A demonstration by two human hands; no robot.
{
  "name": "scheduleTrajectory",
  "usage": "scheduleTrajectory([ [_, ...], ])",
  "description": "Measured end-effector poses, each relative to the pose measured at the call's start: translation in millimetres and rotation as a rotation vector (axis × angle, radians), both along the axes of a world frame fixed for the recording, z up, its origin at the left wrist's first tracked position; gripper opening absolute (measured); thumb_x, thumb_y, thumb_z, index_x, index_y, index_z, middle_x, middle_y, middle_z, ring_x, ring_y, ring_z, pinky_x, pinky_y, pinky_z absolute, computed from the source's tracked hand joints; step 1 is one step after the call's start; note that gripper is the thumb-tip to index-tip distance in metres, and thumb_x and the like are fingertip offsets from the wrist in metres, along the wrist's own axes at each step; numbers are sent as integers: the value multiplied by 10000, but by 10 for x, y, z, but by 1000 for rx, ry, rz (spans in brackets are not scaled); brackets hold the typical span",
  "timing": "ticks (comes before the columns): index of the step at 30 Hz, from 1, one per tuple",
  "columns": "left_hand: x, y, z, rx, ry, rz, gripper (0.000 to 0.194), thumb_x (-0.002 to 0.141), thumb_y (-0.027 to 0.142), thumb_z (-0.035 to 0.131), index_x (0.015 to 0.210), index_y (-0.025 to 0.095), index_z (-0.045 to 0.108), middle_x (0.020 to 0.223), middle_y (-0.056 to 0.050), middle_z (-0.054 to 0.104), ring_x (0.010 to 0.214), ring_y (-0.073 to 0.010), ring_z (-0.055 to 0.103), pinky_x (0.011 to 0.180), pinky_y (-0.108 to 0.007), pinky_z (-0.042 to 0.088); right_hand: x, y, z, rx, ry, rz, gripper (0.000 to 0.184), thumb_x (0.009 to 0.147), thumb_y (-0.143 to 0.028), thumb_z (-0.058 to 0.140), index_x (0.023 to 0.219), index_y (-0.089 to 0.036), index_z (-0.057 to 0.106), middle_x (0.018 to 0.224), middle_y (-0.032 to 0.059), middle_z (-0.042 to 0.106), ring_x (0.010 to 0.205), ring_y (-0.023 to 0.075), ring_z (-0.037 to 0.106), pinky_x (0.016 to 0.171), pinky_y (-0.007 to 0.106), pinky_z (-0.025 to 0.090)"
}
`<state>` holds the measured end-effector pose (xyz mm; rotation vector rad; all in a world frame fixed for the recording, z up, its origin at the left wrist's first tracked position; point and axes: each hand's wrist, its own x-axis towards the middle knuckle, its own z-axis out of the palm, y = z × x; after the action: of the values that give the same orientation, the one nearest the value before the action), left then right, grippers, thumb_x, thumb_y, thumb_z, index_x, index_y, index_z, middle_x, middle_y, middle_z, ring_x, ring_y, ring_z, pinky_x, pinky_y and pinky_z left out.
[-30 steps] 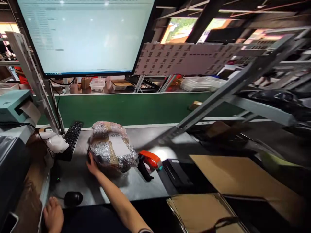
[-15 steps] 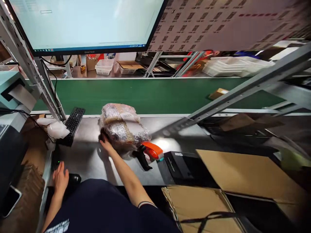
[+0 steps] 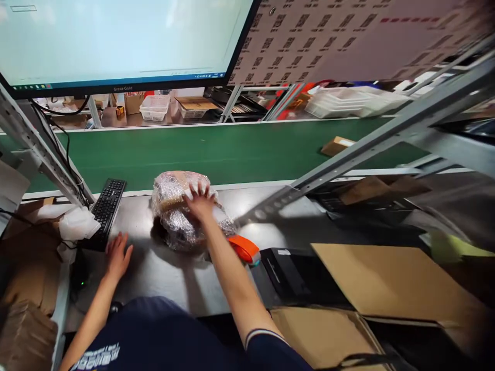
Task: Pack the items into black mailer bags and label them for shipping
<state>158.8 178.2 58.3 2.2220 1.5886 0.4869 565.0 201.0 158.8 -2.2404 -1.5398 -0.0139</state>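
Observation:
A parcel wrapped in bubble wrap (image 3: 170, 214), with brown tape round it, lies on the metal worktable (image 3: 154, 278). My right hand (image 3: 200, 202) is spread over the parcel's top, fingers apart; it seems to rest on the white label, which it partly covers. Over the table to the left, my left hand (image 3: 118, 257) holds nothing, its fingers apart, just below the black keyboard (image 3: 107, 208). Beside the parcel's right end is an orange tape dispenser (image 3: 245, 249), partly hidden behind my right forearm.
A green conveyor belt (image 3: 232, 149) runs behind the table, with a small carton (image 3: 337, 146) on it. The monitor (image 3: 127, 46) hangs above. Cardboard (image 3: 386, 278) and a black flat case (image 3: 292, 273) lie to the right. A slanted metal post (image 3: 348, 154) crosses the right side.
My right hand has moved from the parcel's left side up onto its top. My left hand has risen from beside the mouse toward the keyboard. The view has shifted slightly.

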Motion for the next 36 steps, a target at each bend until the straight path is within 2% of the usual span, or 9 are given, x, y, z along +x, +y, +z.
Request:
scheduleTrajectory([
  [5,-253,-129,-608,-125,23,-9,493,1000,342,526,1440,156,646,1562,-189,604,1447,-341,584,1232,-547,466,-493,101,-689,-217,-159,-25,727,1049,-625,475,1691,-320,319,1794,136,225,1596,496,171,1203,789,240],
  [12,44,-124,-952,-198,-98,-22,617,1049,443,416,1607,185,458,1673,-165,484,1568,-305,449,1299,-537,393,-508,50,-571,-307,-210,-53,725,1072,-639,353,1715,-324,238,1805,113,190,1608,477,149,1229,747,247],
  [16,281,105,-1041,-258,100,-47,679,1055,443,425,1658,139,353,1754,-209,301,1634,-405,287,1289,-697,308,-279,165,-77,-372,-75,-67,708,1081,-648,231,1718,-340,217,1785,115,257,1603,422,253,1240,722,282],
  [21,150,156,-1325,-106,245,-71,685,1024,401,526,1631,109,406,1752,-222,294,1647,-405,248,1341,-677,182,369,326,1133,189,-343,-40,730,1091,-610,88,1731,-282,-34,1828,94,-43,1659,450,-3,1214,839,122],
  [23,105,116,-1397,-55,261,-62,689,1022,413,532,1640,138,398,1757,-197,298,1652,-375,249,1361,-636,143,501,390,1322,283,-425,-18,737,1093,-603,79,1727,-254,-62,1822,85,-109,1654,466,-68,1206,850,84],
  [26,103,82,-1463,-32,259,-60,695,1031,438,496,1652,149,377,1765,-181,285,1652,-367,250,1356,-637,154,320,416,919,199,-429,-27,736,1103,-585,190,1736,-238,48,1827,113,-22,1658,456,3,1228,815,145],
  [31,131,98,-1569,-1,210,-38,680,1018,425,483,1642,166,404,1747,-187,334,1637,-385,279,1325,-663,205,-358,327,-436,-159,-226,-111,638,1095,-467,406,1671,-194,371,1748,197,321,1587,408,304,1251,681,305],
  [33,129,99,-1575,1,188,-45,675,1018,418,481,1637,158,412,1738,-198,353,1630,-397,287,1318,-670,209,-438,315,-669,-192,-215,-121,636,1091,-486,416,1667,-219,385,1750,175,328,1587,405,313,1264,672,293],
  [36,122,96,-1519,-2,179,-56,682,1031,416,469,1642,123,391,1740,-214,340,1629,-405,274,1322,-664,195,-374,325,-663,-201,-209,-124,651,1082,-513,428,1674,-247,369,1755,153,330,1596,399,301,1262,663,302],
])
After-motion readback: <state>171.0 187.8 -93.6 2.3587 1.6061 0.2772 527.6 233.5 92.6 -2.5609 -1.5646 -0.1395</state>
